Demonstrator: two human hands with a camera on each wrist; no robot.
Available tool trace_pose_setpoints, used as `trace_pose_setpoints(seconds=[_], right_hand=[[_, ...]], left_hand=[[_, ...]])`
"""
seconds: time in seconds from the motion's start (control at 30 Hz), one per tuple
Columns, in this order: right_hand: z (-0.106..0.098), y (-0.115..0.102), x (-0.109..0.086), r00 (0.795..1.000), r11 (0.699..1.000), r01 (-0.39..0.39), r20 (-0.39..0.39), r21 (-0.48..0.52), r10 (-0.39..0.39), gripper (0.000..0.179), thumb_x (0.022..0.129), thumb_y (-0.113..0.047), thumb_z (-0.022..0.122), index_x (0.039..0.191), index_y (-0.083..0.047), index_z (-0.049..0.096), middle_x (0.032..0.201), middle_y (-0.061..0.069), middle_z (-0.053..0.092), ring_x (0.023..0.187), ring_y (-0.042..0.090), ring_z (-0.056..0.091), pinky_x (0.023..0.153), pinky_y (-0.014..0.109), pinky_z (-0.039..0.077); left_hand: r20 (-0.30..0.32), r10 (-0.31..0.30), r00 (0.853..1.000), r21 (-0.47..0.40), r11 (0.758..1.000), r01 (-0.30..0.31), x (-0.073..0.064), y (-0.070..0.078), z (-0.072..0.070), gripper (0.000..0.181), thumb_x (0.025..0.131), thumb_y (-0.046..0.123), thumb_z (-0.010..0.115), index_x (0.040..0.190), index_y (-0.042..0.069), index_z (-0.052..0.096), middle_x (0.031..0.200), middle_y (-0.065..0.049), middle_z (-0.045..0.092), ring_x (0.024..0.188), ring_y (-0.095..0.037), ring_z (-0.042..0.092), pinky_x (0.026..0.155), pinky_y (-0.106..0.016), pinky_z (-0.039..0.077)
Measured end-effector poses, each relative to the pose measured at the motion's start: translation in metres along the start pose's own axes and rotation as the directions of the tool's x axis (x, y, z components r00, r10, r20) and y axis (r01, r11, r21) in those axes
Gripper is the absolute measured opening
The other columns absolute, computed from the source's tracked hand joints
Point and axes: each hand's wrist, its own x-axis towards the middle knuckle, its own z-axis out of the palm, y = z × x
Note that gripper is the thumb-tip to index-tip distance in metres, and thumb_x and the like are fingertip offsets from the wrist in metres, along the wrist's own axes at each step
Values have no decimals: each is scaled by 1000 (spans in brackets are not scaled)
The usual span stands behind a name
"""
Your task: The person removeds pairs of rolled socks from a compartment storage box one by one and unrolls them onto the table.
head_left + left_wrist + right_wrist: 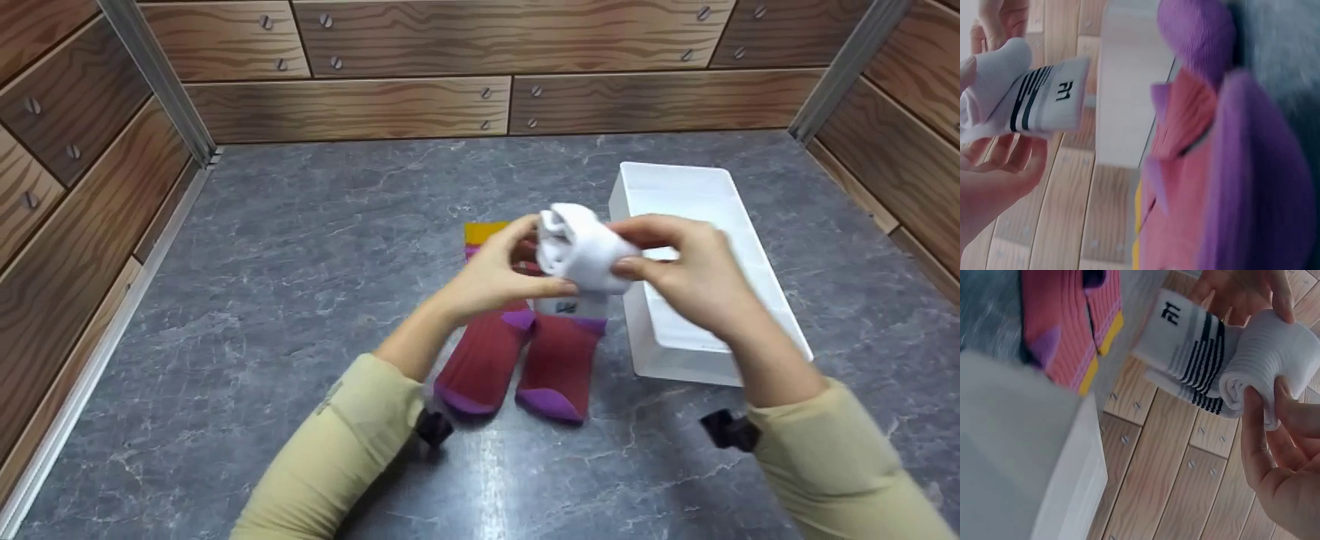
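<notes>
A pair of white socks (589,251), partly rolled up, is held in the air between both hands. My left hand (491,274) grips one end of the roll, its thumb in front and its fingers behind. At the other end, my right hand (697,274) pinches the roll between thumb and fingers. The unrolled cuffs (1185,349) hang off the roll and show black stripes and a small dark logo. Below lies a pair of dark red socks (559,356) with purple heels and toes, flat on the table and partly hidden by the hands and white socks.
A white rectangular box (645,360) stands to the right of the red socks, partly behind my right hand. The grey marbled tabletop (300,262) is bounded by wood-patterned walls (405,109) at the back and sides.
</notes>
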Motion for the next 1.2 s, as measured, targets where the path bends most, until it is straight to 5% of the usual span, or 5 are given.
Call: trace_pose_setpoints(seconds=[0.27, 0.4, 0.63, 0.9, 1.2], right_hand=[[54, -5, 13, 996, 984, -43, 82, 171, 29, 40, 82, -4, 73, 120, 0, 61, 110, 13, 67, 97, 26, 63, 82, 38, 53], [82, -8, 14, 992, 960, -64, 122, 271, 32, 48, 82, -2, 73, 125, 3, 53, 110, 18, 64, 97, 29, 62, 81, 37, 53], [120, -12, 7, 969, 945, -127, 240, 303, 53, 82, 81, -4, 75, 149, -14, 29, 101, 15, 67, 89, 25, 66, 75, 34, 55], [152, -13, -5, 924, 947, -137, 382, 291, 16, 63, 86, -12, 71, 138, -7, 36, 98, 15, 69, 89, 25, 67, 76, 34, 55], [180, -17, -14, 889, 963, -165, 455, 214, 51, 66, 86, -12, 72, 138, 4, 35, 113, 19, 65, 93, 19, 68, 81, 31, 53]], left_hand=[[-17, -114, 993, -41, 993, 113, -27, -3, -54, 61, 77, 4, 74, 131, 0, 47, 119, -17, 57, 102, -30, 60, 88, -41, 51], [-26, -161, 987, 40, 986, 162, -39, -7, -80, 58, 80, 10, 73, 132, 3, 48, 118, -17, 59, 102, -28, 60, 87, -41, 51], [123, -302, 945, 219, 937, 271, -53, -7, -117, 51, 82, 18, 70, 128, 6, 54, 113, -14, 62, 101, -27, 58, 85, -38, 50], [237, -540, 807, 544, 762, 350, -52, 6, -138, 55, 82, 29, 73, 132, 15, 54, 109, -10, 64, 99, -23, 59, 89, -39, 46], [146, -672, 726, 736, 564, 374, -42, 4, -145, 69, 77, 39, 79, 136, 17, 52, 117, -12, 60, 108, -24, 55, 92, -40, 45]])
